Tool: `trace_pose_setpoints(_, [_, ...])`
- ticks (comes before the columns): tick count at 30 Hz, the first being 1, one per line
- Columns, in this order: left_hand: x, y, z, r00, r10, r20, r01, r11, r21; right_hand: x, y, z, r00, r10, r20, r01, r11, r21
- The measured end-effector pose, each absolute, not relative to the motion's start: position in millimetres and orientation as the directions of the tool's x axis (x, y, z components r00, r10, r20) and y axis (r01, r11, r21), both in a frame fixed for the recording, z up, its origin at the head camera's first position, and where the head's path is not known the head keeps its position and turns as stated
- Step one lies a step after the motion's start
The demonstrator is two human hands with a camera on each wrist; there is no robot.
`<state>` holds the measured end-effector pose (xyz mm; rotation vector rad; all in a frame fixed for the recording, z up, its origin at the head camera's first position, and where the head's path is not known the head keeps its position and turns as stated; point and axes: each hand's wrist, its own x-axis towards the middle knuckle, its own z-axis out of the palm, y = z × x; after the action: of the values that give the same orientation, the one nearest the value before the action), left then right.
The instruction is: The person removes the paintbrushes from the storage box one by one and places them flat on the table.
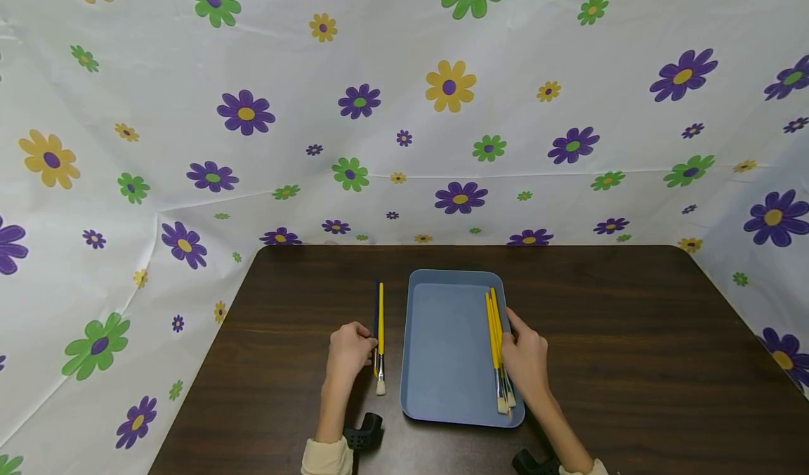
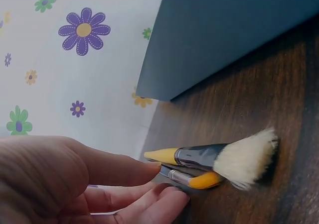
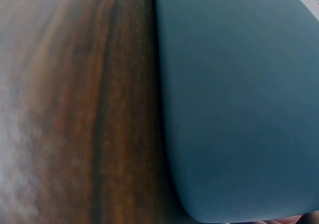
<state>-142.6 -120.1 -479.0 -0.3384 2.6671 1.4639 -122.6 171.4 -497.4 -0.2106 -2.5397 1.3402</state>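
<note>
My left hand (image 1: 349,352) pinches a slim paintbrush with a dark handle (image 1: 376,306) and orange bristles (image 2: 204,180), low over the table. Alongside it lies a paintbrush with a yellow handle (image 1: 381,313) and broad cream bristles (image 2: 247,159); the two overlap in the left wrist view. My right hand (image 1: 527,361) grips the right rim of a blue-grey tray (image 1: 442,348), close beside several yellow-handled paintbrushes (image 1: 491,327) lying along that side inside it. In the right wrist view the tray's outer wall (image 3: 234,104) hides most of that hand.
A dark wood table (image 1: 632,348) carries the tray and brushes. White cloth with printed flowers (image 1: 392,60) hangs behind the table and along its sides. Black straps (image 1: 364,431) sit on the wrists, near cream sleeves (image 1: 327,456).
</note>
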Motion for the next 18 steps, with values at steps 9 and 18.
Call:
trace_pose_setpoints(9, [-145.9, -117.3, -480.4, -0.973, -0.23, 0.026, -0.125, 0.617, 0.777, -122.4, 171.7, -497.7, -0.956, 0.243, 0.161, 0.004, 0.563, -0.826])
trace_pose_setpoints(18, [-147.2, -113.9, -478.4, -0.966, -0.247, 0.075, -0.089, 0.591, 0.802, -122.9, 172.1, -497.8, -0.958, 0.244, 0.151, 0.013, 0.564, -0.826])
